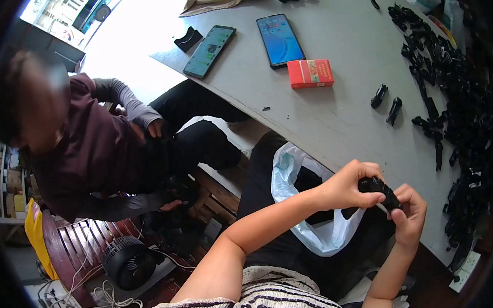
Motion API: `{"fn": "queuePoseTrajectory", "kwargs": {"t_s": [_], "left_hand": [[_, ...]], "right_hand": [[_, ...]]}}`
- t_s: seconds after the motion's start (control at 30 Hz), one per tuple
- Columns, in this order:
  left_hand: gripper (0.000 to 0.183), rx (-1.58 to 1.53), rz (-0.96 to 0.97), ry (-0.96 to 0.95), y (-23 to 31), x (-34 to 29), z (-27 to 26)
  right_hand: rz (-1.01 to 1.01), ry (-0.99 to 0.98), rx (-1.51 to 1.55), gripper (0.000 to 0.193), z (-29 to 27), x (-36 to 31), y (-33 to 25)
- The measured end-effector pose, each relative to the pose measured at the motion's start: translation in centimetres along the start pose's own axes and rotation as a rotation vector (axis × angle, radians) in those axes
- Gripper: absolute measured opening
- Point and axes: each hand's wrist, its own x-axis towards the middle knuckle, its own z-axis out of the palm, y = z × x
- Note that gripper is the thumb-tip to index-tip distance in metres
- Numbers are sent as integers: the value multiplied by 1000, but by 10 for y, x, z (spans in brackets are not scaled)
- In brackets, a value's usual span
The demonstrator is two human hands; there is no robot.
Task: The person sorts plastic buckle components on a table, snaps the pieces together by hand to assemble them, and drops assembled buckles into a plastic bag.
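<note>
Over my lap, close to the table's front edge, my left hand (347, 186) and my right hand (410, 214) pinch a small glossy black plastic piece (380, 191) between them. The left fingers wrap its upper end, while the right thumb and fingers grip its lower end. Its exact kind is hard to make out. Beneath my left forearm lies a white plastic bag (284, 177) with an open mouth, spread across my legs. Two similar black pieces (386, 103) rest on the tabletop beyond my hands.
A big heap of black pieces (470, 112) covers the right side of the grey table (352, 34). Two phones (280, 38) and a red box (310, 73) lie farther back. At left sits another person (96, 146), near a black fan (130, 263) and loose cables.
</note>
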Motion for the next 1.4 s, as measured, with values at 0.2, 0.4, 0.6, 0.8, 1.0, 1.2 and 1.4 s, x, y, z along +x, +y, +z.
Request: {"fn": "queuePoseTrajectory", "kwargs": {"t_s": [0.2,0.4,0.6,0.8,1.0,1.2,1.4], "left_hand": [[23,279,157,-41,-13,-15,-1],[25,1061,204,-80,0,-45,-12],[17,997,168,-150,17,-2,-6],[17,1179,330,153,15,67,-5],[33,1628,377,410,-1,138,-18],[34,1831,72,405,3,168,-24],[29,1056,45,375,20,118,-18]], "right_hand": [[-68,-39,-272,43,-3,-18,14],[-306,563,-809,17,-51,26,10],[-231,843,-983,18,-127,38,12],[-22,731,-1393,27,-123,50,27],[-82,837,-1295,29,-126,43,22],[140,937,-1514,24,-179,69,14],[-202,718,-823,16,-115,44,7]]}}
